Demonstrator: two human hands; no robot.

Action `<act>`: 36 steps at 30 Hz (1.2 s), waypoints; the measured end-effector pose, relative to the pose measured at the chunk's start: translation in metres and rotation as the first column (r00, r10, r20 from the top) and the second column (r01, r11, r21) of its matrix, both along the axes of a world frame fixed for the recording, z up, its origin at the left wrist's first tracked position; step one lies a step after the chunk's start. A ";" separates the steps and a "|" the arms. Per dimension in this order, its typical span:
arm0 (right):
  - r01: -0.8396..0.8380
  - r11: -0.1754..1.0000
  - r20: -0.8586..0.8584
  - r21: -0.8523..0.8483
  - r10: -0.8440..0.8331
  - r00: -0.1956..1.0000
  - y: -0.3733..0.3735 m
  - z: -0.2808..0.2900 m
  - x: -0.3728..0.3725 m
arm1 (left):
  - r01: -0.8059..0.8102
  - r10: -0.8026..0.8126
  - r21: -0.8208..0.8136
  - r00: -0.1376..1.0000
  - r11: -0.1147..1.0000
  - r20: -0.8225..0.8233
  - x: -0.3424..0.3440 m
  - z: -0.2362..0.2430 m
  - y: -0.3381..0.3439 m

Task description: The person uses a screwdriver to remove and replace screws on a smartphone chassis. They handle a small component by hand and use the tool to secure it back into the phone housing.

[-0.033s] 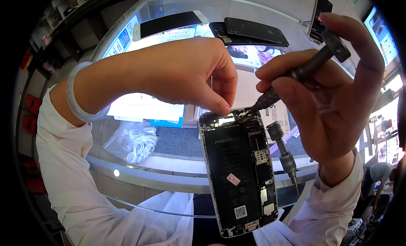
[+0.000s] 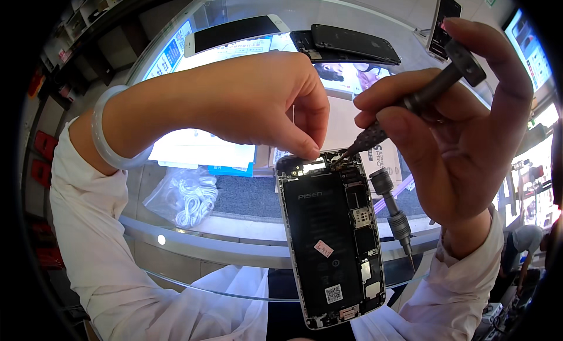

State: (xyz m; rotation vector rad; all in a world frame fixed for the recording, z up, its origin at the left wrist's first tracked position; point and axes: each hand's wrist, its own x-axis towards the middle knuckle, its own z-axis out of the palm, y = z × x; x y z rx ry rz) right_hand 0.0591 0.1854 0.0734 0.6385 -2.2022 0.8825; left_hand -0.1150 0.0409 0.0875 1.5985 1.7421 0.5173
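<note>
An opened phone [image 2: 316, 247] shows its black battery, circuit board and metal parts, lying tilted at the glass counter's near edge. My left hand [image 2: 246, 106], with a pale bangle on the wrist, pinches at the phone's top edge; what its fingertips hold is too small to make out. My right hand [image 2: 457, 124] grips a dark precision screwdriver [image 2: 425, 97], its tip down among the parts at the phone's upper right. A second grey screwdriver [image 2: 393, 212] lies right of the phone.
On the glass counter [image 2: 170, 235] are a white phone [image 2: 231, 33], stacked black phones [image 2: 355, 43], a cardboard box [image 2: 337, 118] and bagged white cables [image 2: 190, 197]. An upright phone [image 2: 443, 21] stands at back right. Another person [image 2: 525, 241] bends at the far right; red stools [image 2: 46, 144] are at left.
</note>
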 end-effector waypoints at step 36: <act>0.280 0.912 0.018 0.299 -0.299 0.954 -0.009 0.003 -0.001 | -0.040 0.040 -0.003 0.996 0.999 0.083 -0.005 -0.009 0.001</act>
